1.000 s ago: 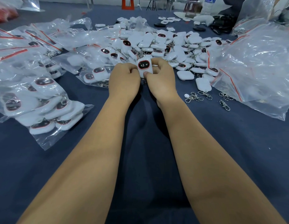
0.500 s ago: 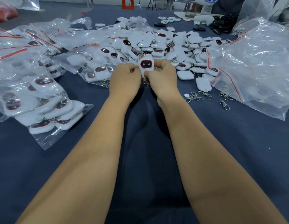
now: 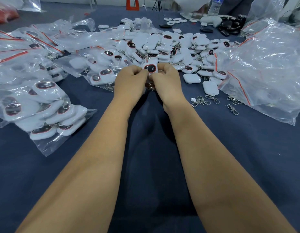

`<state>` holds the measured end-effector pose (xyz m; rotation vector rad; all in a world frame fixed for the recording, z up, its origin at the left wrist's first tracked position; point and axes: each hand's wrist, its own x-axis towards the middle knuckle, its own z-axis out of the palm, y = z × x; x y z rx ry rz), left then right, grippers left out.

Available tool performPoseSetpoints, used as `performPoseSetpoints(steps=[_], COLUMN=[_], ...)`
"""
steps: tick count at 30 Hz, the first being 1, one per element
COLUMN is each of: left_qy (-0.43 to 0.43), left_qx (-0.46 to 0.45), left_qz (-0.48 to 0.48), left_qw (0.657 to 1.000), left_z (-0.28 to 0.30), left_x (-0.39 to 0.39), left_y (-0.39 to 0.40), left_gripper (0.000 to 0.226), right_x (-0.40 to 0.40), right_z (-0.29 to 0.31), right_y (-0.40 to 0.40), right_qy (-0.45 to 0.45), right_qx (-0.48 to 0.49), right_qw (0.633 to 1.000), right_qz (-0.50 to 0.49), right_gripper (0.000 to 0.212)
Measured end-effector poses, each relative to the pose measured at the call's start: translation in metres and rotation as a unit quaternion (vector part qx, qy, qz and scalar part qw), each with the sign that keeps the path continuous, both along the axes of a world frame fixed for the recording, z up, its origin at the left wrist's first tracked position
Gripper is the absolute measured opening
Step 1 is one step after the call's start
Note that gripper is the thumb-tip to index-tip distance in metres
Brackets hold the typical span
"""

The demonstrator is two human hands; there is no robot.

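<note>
The white key fob (image 3: 150, 68) stands upright between 2 grips, left hand (image 3: 130, 83) and right hand (image 3: 166, 81) each pinching its lower part with curled fingers, equally close, long axis running near to far, just this side of the fob pile (image 3: 171, 47) on the bench (image 3: 246, 148).

A heap of white fobs (image 3: 172, 47) lay across my blue table (image 3: 246, 157). To my left sat bagged fobs (image 3: 43, 106); to my right were crumpled clear bags (image 3: 266, 64), with loose clasps (image 3: 211, 100) just beside them. Far off stood a bottle (image 3: 216, 5) near some black shells (image 3: 229, 25).
</note>
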<state>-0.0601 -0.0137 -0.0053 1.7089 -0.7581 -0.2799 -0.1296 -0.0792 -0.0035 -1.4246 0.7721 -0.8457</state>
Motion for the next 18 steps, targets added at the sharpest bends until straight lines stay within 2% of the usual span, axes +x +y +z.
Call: performPoseSetpoints(steps=[7,18], left_qy=[-0.009,-0.006], left_qx=[0.012,0.010], left_qz=[0.004,0.000], left_qw=[1.000,1.000], left_z=[-0.0007,-0.0004], left_x=[0.0013,0.0010], left_y=[-0.0012,-0.0016], left_gripper=[0.026,0.025], right_x=[-0.0032,-0.0016], right_z=[0.0036,0.0032], right_y=[0.0012,0.0014], right_qy=[-0.021,0.014], right_qx=[0.001,-0.027], right_qw=[1.000,1.000], right_qz=[0.005,-0.004], right_gripper=[0.016,0.015])
